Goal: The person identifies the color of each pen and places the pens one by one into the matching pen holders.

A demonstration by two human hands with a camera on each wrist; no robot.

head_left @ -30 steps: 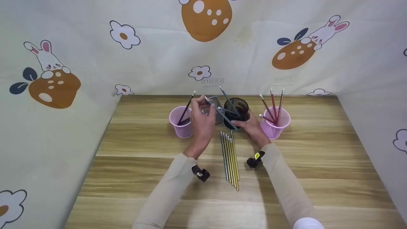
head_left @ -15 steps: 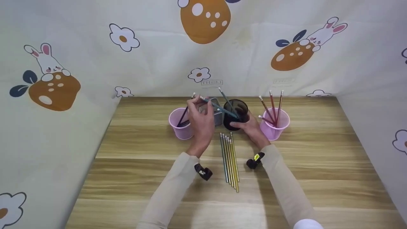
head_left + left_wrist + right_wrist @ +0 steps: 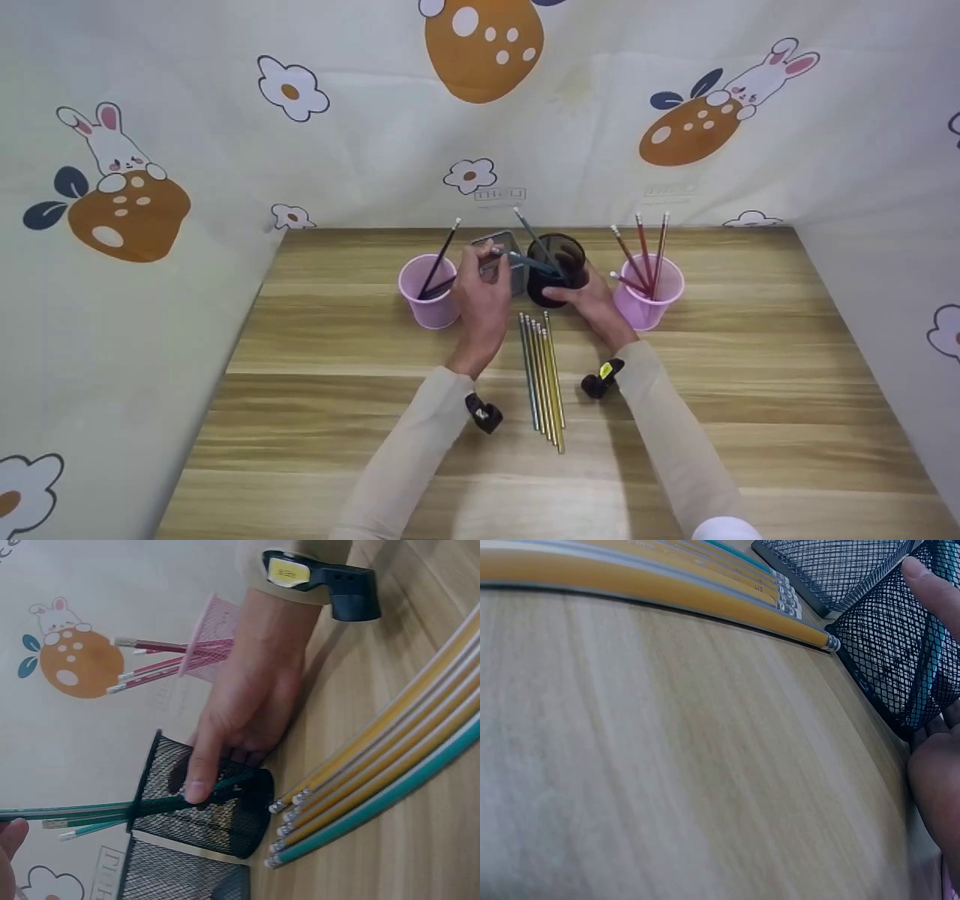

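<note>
The green pencil [image 3: 525, 262] leans into the black mesh cup [image 3: 556, 271], pinched, apparently at its eraser end, by the left hand [image 3: 484, 296]. The right hand [image 3: 592, 300] wraps the cup at 4 o'clock. Loose pencils [image 3: 544, 375] lie at 6 o'clock on open tabletop [image 3: 750, 390].

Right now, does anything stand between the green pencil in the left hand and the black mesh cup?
Nothing visible does. The left hand pinches the green pencil, whose far end already lies inside the black mesh cup, held by the right hand.
</note>
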